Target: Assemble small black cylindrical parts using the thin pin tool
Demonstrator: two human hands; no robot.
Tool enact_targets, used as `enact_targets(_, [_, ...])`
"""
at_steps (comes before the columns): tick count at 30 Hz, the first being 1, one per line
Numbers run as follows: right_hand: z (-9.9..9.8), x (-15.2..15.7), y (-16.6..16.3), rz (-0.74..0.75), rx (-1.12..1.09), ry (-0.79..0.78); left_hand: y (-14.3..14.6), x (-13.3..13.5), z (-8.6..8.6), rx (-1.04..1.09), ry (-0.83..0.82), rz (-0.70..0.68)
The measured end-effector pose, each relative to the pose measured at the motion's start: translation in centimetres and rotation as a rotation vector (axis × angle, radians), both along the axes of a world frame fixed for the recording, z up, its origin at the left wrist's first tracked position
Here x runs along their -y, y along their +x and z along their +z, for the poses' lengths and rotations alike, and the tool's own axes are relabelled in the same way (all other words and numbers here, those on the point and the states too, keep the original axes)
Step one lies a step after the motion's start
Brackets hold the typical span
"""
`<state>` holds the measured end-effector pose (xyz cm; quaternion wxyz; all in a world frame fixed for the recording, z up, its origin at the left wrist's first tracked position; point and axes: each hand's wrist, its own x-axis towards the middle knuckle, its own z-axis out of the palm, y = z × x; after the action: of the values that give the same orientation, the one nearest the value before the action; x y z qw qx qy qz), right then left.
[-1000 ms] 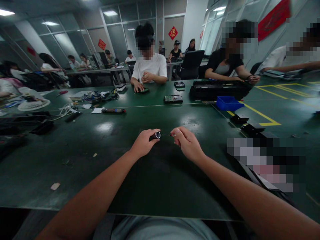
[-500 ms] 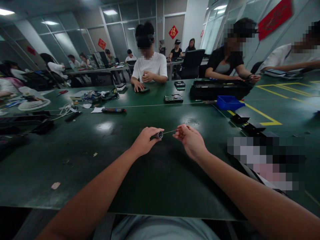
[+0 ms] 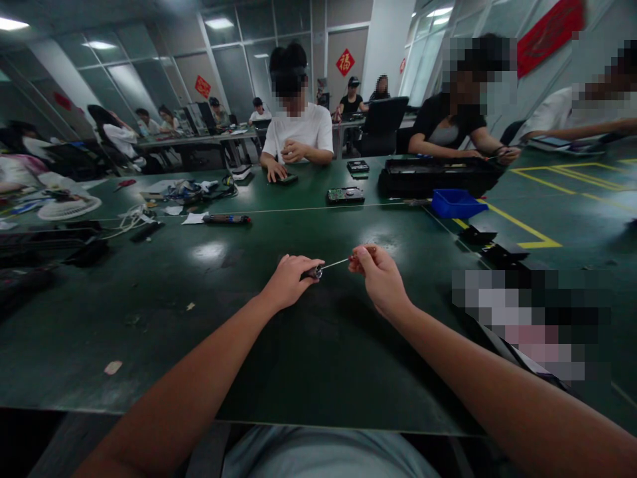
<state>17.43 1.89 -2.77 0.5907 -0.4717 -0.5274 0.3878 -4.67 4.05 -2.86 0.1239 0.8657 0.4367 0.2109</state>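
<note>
Thin pale rod (image 3: 336, 263) at dark cylinder (image 3: 313, 272)

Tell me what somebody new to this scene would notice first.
Probably the person's hands above the middle of the green table: the left hand grips a dark tube, and the right hand pinches a thin rod or wire running to the tube's end. Next, perhaps, the blue bin farther back to the right, and the red diamond sign on the far door.

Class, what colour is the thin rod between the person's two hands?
The thin rod is silvery, best seen in the head view.
</note>
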Motion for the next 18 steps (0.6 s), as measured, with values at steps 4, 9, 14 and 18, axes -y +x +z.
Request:
enact_targets(4, [0.39, 0.3, 0.14, -0.066, 0.237, 0.021, -0.19, -0.1, -0.16, 0.021, -0.021, 0.038])
enact_targets(9, [0.87, 0.65, 0.12, -0.099, 0.24, 0.048, -0.34, -0.27, -0.57, 0.035, -0.028, 0.024])
enact_targets(14, [0.82, 0.67, 0.06, -0.097, 0.258, 0.053, -0.09, -0.11, -0.65, 0.196, -0.073, 0.089])
enact_targets(18, [0.74, 0.6, 0.17, -0.103, 0.247, 0.045, -0.12, -0.05, -0.35, 0.441, -0.133, 0.177])
